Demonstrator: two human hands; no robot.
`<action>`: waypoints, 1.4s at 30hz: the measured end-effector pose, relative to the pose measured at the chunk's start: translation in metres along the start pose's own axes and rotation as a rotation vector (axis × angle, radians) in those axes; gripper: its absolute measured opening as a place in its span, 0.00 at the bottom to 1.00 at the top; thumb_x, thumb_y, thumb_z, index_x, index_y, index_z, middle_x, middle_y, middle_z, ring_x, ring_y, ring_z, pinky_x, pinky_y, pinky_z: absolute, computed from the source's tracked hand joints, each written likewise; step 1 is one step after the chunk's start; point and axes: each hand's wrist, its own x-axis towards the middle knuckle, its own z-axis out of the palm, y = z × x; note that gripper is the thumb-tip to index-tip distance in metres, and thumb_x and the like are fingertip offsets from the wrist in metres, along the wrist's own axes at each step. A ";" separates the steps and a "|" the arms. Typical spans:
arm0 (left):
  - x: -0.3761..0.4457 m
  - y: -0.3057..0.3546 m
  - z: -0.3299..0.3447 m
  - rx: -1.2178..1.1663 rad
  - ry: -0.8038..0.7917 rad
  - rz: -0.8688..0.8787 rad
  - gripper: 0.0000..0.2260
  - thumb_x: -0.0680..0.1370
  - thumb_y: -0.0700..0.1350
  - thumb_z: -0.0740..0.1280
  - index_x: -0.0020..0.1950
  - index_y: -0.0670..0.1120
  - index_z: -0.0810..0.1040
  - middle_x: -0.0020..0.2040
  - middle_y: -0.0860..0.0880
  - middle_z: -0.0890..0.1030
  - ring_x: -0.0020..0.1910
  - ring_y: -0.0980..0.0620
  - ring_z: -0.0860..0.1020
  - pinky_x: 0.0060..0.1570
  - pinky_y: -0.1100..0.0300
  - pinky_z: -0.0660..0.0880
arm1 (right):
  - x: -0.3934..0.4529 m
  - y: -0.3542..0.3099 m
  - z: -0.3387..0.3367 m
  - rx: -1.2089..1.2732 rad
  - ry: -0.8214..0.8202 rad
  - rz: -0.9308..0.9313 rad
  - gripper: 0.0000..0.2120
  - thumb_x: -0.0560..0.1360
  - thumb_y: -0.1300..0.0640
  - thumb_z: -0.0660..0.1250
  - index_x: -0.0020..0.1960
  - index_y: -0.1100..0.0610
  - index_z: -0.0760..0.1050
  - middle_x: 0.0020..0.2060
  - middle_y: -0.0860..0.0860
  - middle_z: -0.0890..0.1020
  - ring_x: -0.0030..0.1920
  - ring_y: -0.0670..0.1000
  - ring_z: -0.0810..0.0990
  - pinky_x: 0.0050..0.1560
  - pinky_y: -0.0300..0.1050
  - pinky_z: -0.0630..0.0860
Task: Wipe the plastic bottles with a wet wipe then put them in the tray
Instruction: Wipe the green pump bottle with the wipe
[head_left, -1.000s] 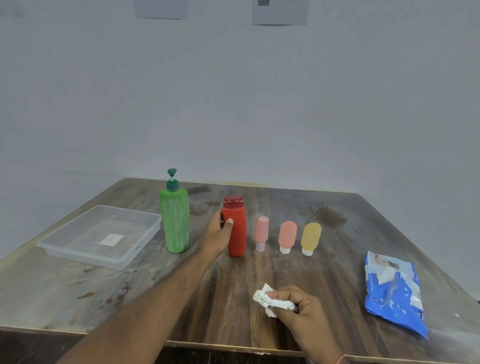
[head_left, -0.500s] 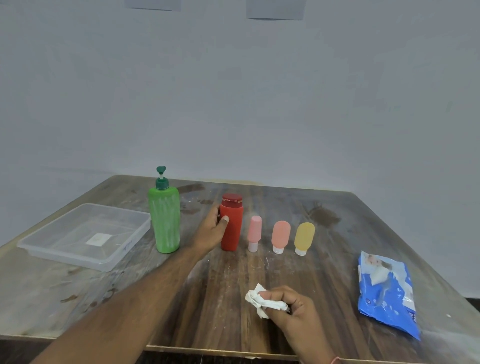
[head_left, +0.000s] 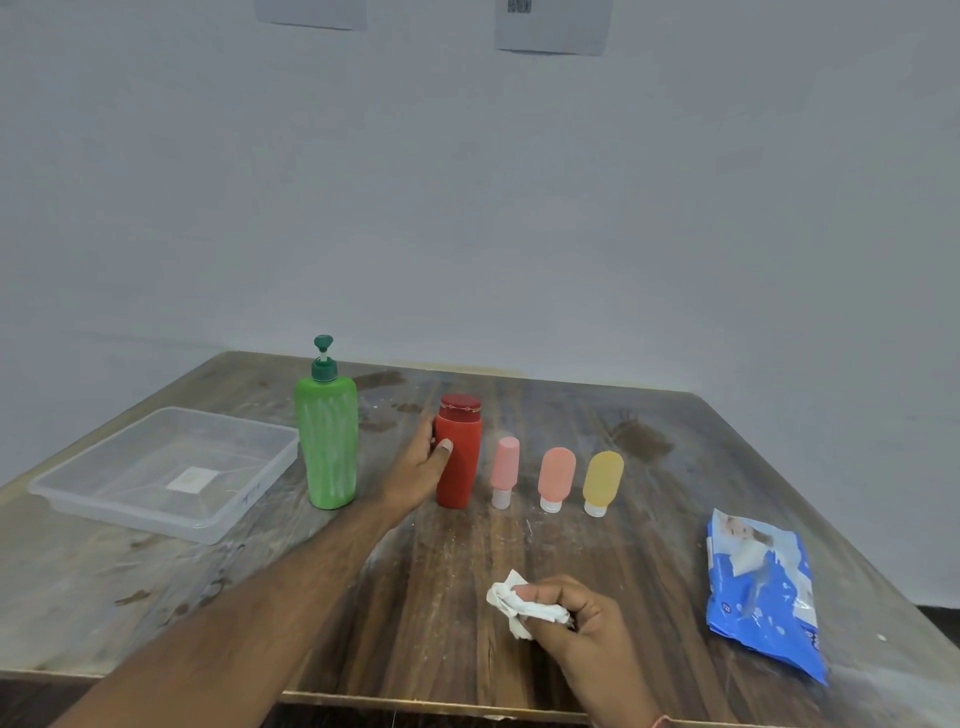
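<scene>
Nearest of all, a crumpled wet wipe (head_left: 519, 608) is pinched in the curled fingers of the right hand (head_left: 576, 618), low over the front of the table (head_left: 415, 597). Off to the right, a blue pack of wipes (head_left: 763, 587) is seen lying flat on the wood.

Further back, the left hand (head_left: 421, 467) is stretched out and wrapped round the red bottle (head_left: 460, 452), with the thumb laid across its front. The red bottle is stood upright, and it cannot be told if it is lifted off the table yet. Just beside it on the left, a tall green pump bottle (head_left: 327, 441) is stood. On its right, three small bottles are lined up on their caps: a pink one (head_left: 505, 467), a peach one (head_left: 556, 475) and a yellow one (head_left: 602, 480). They are close together but not touching.

Away to the left, the clear tray (head_left: 104, 506) is set down, and no bottle has been put in it.

So the job looks only just begun: the first bottle is being picked. Next, the red bottle should be brought toward the wipe and rubbed all round. A firm hold will be needed, since a wet bottle may slip. After that it can be laid in the tray.
</scene>
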 end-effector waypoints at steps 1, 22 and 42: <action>-0.002 0.001 0.000 0.007 -0.003 0.007 0.20 0.90 0.45 0.57 0.82 0.56 0.61 0.72 0.57 0.75 0.70 0.59 0.74 0.68 0.59 0.73 | 0.000 0.000 0.000 0.001 -0.003 -0.001 0.09 0.71 0.67 0.79 0.46 0.55 0.90 0.45 0.57 0.88 0.46 0.58 0.88 0.49 0.48 0.82; -0.070 -0.025 -0.069 0.237 0.812 0.226 0.32 0.78 0.37 0.70 0.80 0.47 0.60 0.75 0.47 0.63 0.74 0.49 0.64 0.70 0.49 0.68 | 0.001 0.007 -0.001 -0.031 -0.005 -0.062 0.08 0.73 0.67 0.79 0.49 0.56 0.90 0.41 0.59 0.87 0.42 0.59 0.87 0.49 0.54 0.82; -0.108 -0.007 -0.026 -0.959 0.172 -0.164 0.23 0.72 0.41 0.75 0.67 0.42 0.80 0.64 0.40 0.85 0.54 0.41 0.86 0.52 0.45 0.82 | -0.007 -0.016 0.008 0.017 0.051 0.113 0.10 0.76 0.70 0.74 0.48 0.58 0.90 0.48 0.57 0.90 0.52 0.55 0.89 0.49 0.44 0.84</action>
